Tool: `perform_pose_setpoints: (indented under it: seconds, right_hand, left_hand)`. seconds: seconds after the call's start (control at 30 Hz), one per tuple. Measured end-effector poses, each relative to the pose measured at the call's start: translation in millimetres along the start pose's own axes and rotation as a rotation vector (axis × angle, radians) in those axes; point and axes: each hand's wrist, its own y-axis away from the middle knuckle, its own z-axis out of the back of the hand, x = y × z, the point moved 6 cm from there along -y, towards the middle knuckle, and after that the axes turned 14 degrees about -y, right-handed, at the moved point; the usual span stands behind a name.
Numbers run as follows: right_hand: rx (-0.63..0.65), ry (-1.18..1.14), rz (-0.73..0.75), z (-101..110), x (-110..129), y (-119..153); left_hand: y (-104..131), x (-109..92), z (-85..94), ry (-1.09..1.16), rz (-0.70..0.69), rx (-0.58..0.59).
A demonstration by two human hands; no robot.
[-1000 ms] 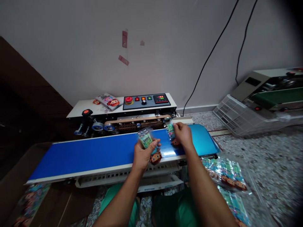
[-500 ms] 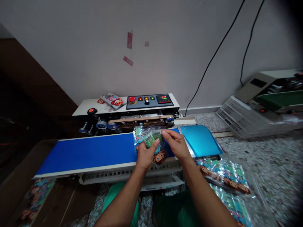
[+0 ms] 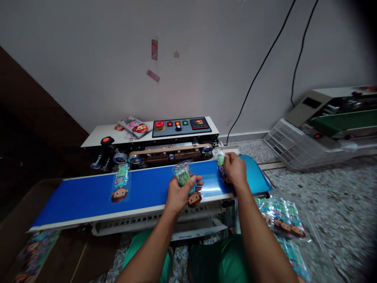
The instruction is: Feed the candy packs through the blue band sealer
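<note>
My left hand (image 3: pixel 180 193) grips a clear packet (image 3: pixel 183 175) with a barcode and a brown cartoon head, thumb on top, over the middle of the blue belt (image 3: pixel 153 184). Further right, my right hand (image 3: pixel 235 168) is closed on another packet (image 3: pixel 221 162) near the sealing machine's right end. A third packet (image 3: pixel 119 184) lies flat on the belt at the left, its top edge by the machine's rollers. Behind the belt stands the sealing machine (image 3: pixel 135 147) with lit buttons and a display.
A booklet (image 3: pixel 137 126) lies on the machine top. More packets (image 3: pixel 284 218) are at the lower right, and a box with packets (image 3: pixel 38 251) is at the lower left. A white crate (image 3: pixel 287 145) and a second machine (image 3: pixel 338 106) stand at the right.
My hands have moved apart, the right one going right with a packet. A packet now shows on the left of the belt. The view has shifted slightly.
</note>
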Motion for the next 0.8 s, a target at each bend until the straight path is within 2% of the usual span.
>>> perform_pose_setpoints:
  seconds: [0.13,0.23,0.3,0.37,0.4,0.47,0.53,0.57,0.67,0.8]
  right_hand:
    - [-0.009,0.045,-0.041,-10.3,5.7,-3.8]
    - [0.059,-0.011,0.021,-22.3,20.4,-0.7]
    - [0.065,-0.119,0.11,-24.1,36.6,6.1]
    - [0.082,-0.345,0.168,-20.4,53.1,16.9]
    - [0.144,-0.496,0.172,-19.8,60.7,23.7]
    - [0.376,-0.792,0.144,-23.5,75.5,40.2]
    - [0.579,-0.977,0.141,-26.8,88.2,57.2]
    - [0.617,-1.028,0.151,-27.2,91.7,63.2]
    - [0.538,-1.124,0.15,-28.3,90.8,69.4]
    - [0.437,-1.199,0.061,-32.0,83.3,68.3]
  left_hand:
    - [-0.5,0.2,0.6,-0.034,0.011,0.022]
    - [-1.0,3.5,2.7,-0.051,0.038,-0.001]
    - [-1.8,6.8,5.3,-0.041,0.051,-0.038]
    - [-3.0,8.7,7.9,-0.041,0.052,-0.073]
    - [-3.8,8.2,8.9,-0.048,0.037,-0.085]
    - [-5.1,4.1,9.9,-0.062,-0.02,-0.096]
    - [-5.5,-1.0,10.3,-0.073,-0.078,-0.108]
    - [-5.4,-2.8,10.3,-0.077,-0.095,-0.114]
    - [-4.1,-4.6,9.3,-0.096,-0.108,-0.119]
    - [-3.0,-5.7,9.7,-0.115,-0.139,-0.134]
